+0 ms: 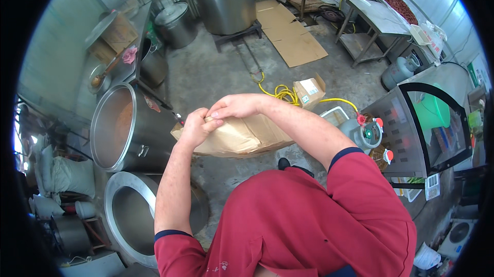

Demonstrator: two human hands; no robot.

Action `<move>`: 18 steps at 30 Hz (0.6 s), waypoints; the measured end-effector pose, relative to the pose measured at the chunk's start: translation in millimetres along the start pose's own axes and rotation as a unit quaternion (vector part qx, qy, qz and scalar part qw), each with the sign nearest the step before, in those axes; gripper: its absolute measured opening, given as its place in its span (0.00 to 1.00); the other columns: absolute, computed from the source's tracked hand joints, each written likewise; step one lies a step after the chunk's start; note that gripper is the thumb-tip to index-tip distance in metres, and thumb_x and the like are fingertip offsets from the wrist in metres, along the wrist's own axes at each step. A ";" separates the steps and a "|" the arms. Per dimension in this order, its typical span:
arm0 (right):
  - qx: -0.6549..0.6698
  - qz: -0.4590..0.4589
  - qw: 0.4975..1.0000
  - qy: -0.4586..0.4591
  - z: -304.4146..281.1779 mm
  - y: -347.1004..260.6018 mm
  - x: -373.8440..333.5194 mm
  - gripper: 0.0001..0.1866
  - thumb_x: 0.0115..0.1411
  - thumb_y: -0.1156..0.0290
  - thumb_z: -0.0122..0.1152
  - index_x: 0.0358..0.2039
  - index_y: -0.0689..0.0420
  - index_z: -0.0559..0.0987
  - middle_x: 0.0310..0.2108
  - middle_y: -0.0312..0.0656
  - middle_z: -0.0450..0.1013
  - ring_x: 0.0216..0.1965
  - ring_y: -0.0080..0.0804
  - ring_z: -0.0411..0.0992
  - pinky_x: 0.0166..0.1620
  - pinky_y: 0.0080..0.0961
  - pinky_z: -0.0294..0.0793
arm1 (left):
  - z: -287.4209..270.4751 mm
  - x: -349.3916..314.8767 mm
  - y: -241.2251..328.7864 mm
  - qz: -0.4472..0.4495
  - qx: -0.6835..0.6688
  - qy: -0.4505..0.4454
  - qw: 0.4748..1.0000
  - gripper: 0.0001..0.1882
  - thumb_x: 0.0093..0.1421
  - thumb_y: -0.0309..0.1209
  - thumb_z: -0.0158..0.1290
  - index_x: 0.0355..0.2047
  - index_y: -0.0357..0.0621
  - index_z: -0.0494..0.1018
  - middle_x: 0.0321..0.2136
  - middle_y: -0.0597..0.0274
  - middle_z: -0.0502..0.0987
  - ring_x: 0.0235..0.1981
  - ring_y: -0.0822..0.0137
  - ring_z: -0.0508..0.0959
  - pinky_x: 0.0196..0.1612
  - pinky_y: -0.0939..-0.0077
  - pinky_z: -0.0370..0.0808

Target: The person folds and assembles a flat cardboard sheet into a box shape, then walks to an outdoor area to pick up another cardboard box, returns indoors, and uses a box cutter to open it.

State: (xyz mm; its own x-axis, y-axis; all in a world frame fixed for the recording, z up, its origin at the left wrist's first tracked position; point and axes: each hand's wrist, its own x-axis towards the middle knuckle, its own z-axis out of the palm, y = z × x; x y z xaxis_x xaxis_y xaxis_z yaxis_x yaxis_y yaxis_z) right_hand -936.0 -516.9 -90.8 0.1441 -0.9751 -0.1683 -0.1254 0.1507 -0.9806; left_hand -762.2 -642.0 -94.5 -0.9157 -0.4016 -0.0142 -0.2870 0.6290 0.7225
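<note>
A large brown paper sack (234,137) is in front of me, its near edge creased. My left hand (194,129) is closed on the corner of the sack, fingers curled. Pressed close beside it, my right hand (235,107) pinches the same top edge between thumb and fingers. A small black and red piece (178,118) shows just left of my left hand; I cannot make out what it is or whether the hand holds it. The sack's underside and what it rests on are hidden.
Left of me stand a big steel pot (138,149) with reddish-brown contents and another wide-rimmed pot (114,194). Beyond the sack lie a yellow hose (282,93) and a small carton (310,92). To the right are a gas cylinder (362,134) and a steel cabinet (393,128).
</note>
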 end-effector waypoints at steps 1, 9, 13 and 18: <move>-0.018 -0.006 1.000 -0.008 -4.3 2.7 -7.9 0.19 0.67 0.59 0.56 0.53 0.56 0.79 0.50 0.39 0.77 0.50 0.26 0.71 0.56 0.27 0.68 | 4.0 2.2 4.4 -0.007 -0.010 -0.010 1.000 0.22 0.49 0.43 0.67 0.28 0.34 0.76 0.27 0.55 0.76 0.29 0.63 0.76 0.36 0.66 0.72; 0.012 0.145 0.980 0.138 -21.7 68.3 -58.0 0.27 0.68 0.48 0.53 0.52 0.59 0.80 0.47 0.41 0.79 0.48 0.28 0.73 0.55 0.29 0.69 | 20.6 19.6 12.9 -0.052 0.012 -0.016 0.998 0.29 0.53 0.46 0.68 0.15 0.38 0.64 0.15 0.62 0.69 0.19 0.71 0.66 0.25 0.68 0.67; 0.000 0.116 0.976 0.186 -6.8 95.8 -66.3 0.27 0.68 0.46 0.53 0.40 0.61 0.83 0.37 0.38 0.80 0.40 0.23 0.73 0.47 0.28 0.72 | 8.1 19.0 15.5 -0.020 0.030 -0.043 0.998 0.24 0.56 0.44 0.65 0.18 0.36 0.70 0.17 0.58 0.71 0.20 0.69 0.68 0.26 0.67 0.68; 0.044 -0.005 0.955 0.293 15.4 77.7 -37.6 0.27 0.68 0.48 0.54 0.31 0.62 0.82 0.24 0.32 0.75 0.29 0.19 0.67 0.35 0.26 0.70 | -12.7 14.5 30.7 0.002 0.055 -0.134 0.989 0.17 0.64 0.38 0.51 0.35 0.33 0.78 0.33 0.43 0.80 0.36 0.49 0.79 0.41 0.60 0.74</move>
State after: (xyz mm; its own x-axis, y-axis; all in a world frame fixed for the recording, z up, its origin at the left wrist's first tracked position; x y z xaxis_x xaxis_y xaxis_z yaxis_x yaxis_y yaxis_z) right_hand -936.1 -466.1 -162.2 -0.4326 -0.8961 -0.0991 -0.0399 0.1289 -0.9909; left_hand -780.8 -637.1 -63.7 -0.9546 -0.2164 -0.2049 -0.2979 0.7049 0.6437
